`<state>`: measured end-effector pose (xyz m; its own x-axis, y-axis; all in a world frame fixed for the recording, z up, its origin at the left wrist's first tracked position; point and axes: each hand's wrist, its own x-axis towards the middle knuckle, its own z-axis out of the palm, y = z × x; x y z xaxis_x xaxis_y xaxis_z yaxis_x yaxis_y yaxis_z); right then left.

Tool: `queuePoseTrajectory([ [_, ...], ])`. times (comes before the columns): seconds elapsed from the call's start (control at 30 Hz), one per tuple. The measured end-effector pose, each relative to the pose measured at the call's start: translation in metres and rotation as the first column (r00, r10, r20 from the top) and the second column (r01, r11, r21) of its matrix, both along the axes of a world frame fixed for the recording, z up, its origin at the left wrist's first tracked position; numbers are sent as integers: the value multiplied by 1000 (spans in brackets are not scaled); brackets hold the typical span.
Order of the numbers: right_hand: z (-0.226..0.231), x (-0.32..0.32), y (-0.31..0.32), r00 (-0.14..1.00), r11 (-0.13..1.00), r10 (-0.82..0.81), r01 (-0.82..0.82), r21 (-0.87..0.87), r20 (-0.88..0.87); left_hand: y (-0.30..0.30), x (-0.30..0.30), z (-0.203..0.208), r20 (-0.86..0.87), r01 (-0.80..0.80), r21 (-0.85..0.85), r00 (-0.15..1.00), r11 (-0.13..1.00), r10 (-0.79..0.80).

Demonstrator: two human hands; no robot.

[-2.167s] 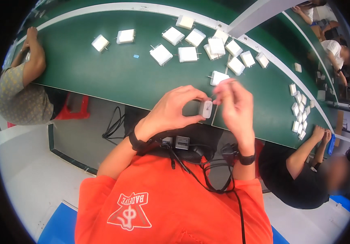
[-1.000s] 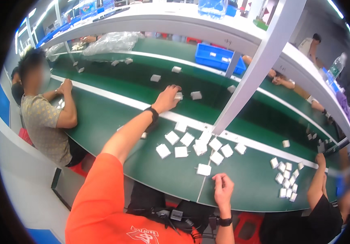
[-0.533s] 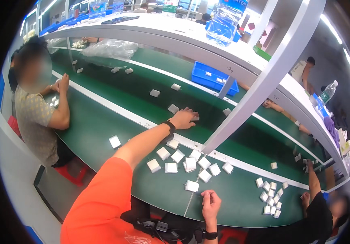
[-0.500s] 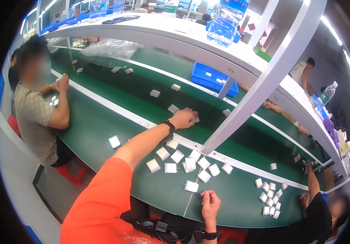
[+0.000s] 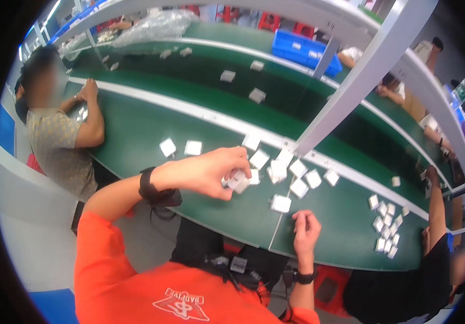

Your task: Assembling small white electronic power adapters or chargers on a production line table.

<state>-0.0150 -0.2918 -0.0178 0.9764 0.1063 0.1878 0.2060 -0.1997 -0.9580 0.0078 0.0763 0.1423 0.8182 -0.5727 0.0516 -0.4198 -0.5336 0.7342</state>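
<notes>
My left hand (image 5: 211, 171) is above the near bench, its fingers closed round a small boxy white charger plug (image 5: 239, 182); the palm side is partly hidden. Beyond and beside that hand, several similar white charger plugs lie loosely grouped, one of them a single charger plug (image 5: 281, 203) nearest my right hand. Over the bench's front part, my right hand (image 5: 306, 233) has its fingers curled together; whatever they hold, if anything, is hidden. Two more plugs, including a charger plug (image 5: 167, 147), lie left of the group.
Past the white rail (image 5: 189, 112) runs a dark green conveyor belt (image 5: 286, 110) carrying scattered plugs. A slanted white post (image 5: 351, 92) rises from the rail. A blue bin (image 5: 302, 51) stands at the far side. Co-workers sit left and right; a pile of plugs (image 5: 386, 227) is by the right one.
My left hand has come back from the belt to above the near bench, with a charger plug in its fingers. The view has shifted; my right hand stays curled near the bench's front.
</notes>
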Motion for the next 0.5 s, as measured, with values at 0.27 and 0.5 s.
queuePoseTrajectory([
  [0.27,3,-18,2,998,958,48,-38,285,-30,-50,-59,-88,-245,-153,-148,963,977,114],
  [0.5,35,-32,30,976,986,166,-165,-17,142,-86,-82,-127,-149,-325,-396,946,859,289],
])
